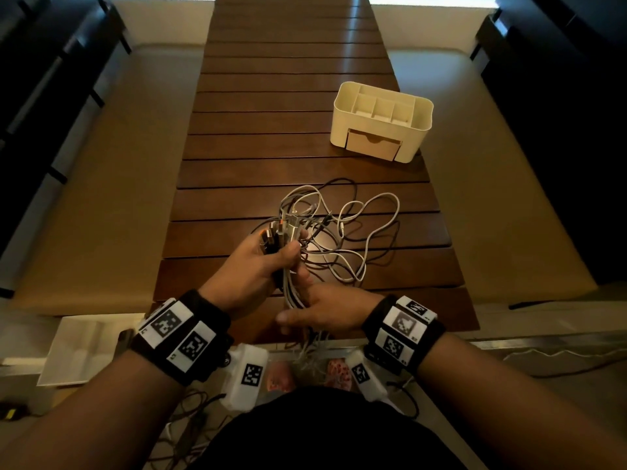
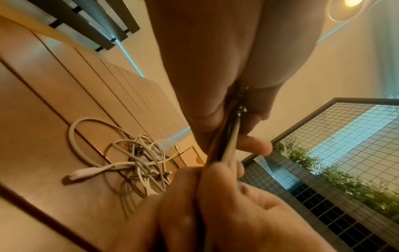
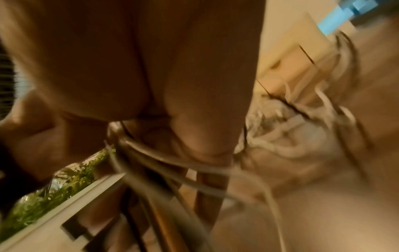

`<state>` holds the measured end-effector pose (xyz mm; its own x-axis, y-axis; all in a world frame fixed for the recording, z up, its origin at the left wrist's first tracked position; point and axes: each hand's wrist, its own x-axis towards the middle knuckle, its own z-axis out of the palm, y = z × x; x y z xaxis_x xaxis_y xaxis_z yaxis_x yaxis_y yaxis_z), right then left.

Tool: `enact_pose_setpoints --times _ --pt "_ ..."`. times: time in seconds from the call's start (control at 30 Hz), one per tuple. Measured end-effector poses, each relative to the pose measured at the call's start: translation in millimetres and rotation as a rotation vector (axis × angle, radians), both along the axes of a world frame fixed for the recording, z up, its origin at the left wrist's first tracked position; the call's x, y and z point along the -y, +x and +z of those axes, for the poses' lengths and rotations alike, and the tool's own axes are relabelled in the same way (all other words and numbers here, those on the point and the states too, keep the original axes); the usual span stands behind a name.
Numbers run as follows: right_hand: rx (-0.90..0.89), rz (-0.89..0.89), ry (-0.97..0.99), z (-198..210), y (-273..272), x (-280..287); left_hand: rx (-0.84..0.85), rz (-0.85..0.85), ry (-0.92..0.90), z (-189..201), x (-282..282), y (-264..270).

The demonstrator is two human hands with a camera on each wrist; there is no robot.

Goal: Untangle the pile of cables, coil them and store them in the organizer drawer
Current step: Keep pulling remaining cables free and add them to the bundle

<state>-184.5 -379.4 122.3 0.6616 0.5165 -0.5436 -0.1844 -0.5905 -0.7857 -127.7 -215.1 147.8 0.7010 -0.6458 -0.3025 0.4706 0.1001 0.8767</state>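
My left hand (image 1: pixel 268 262) grips a bundle of grey, white and dark cables (image 1: pixel 291 293) just below their plugs (image 1: pixel 281 232), which stick upward. Right below it, my right hand (image 1: pixel 322 310) holds the same bundle between thumb and fingers. The strands hang on past the table's near edge. A loose tangle of cables (image 1: pixel 342 239) lies on the table beyond my hands, joined to the bundle. In the left wrist view both the left hand (image 2: pixel 215 81) and the right hand (image 2: pixel 215 208) close on the bundle (image 2: pixel 228 145), with the tangle (image 2: pixel 138 162) behind. The right wrist view is blurred. The cream organizer (image 1: pixel 420 110) stands far right, its drawer (image 1: pixel 373 146) shut.
The slatted wooden table (image 1: pixel 288 96) runs away from me, with tan cushioned benches (image 1: pixel 101 198) on both sides. A white sheet (image 1: pixel 78 351) and more dark cords (image 1: pixel 190 418) lie on the floor near my feet.
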Motion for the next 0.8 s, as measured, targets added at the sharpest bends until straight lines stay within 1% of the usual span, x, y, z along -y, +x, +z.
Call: enact_pose_setpoints --times 0.07,0.13,0.2,0.23,0.3,0.33,0.37,0.43,0.47,0.5,0.67,0.77,0.8 --pt "0.029 -0.033 -0.027 11 8 9 0.019 0.060 -0.029 4 -2 3" --pt "0.048 -0.138 0.002 21 16 23 0.039 0.122 -0.076 10 -5 7" --pt "0.128 -0.302 0.045 23 25 40 0.057 0.173 -0.116 19 -8 13" --pt "0.188 -0.409 0.031 20 28 46 0.070 0.182 -0.126 24 -10 17" --pt "0.303 -0.606 -0.059 6 31 55 0.110 0.187 -0.102 31 -12 22" --pt "0.320 -0.635 -0.120 -2 32 58 0.130 0.185 -0.069 33 -13 24" --pt "0.303 -0.596 -0.196 -11 31 59 0.142 0.180 -0.031 33 -14 24" --pt "0.237 -0.389 -0.387 -30 26 61 0.142 0.169 0.041 31 -17 21" --pt "0.219 -0.318 -0.463 -37 24 63 0.138 0.168 0.068 30 -19 18" --pt "0.228 -0.291 -0.507 -40 23 65 0.134 0.170 0.088 28 -22 16" --pt "0.277 -0.332 -0.600 -33 32 72 0.118 0.200 0.126 24 -39 11" --pt "0.389 -0.279 -0.711 -18 45 68 0.116 0.222 0.134 26 -45 11" --pt "0.434 -0.283 -0.698 -12 49 64 0.118 0.230 0.141 27 -46 12"
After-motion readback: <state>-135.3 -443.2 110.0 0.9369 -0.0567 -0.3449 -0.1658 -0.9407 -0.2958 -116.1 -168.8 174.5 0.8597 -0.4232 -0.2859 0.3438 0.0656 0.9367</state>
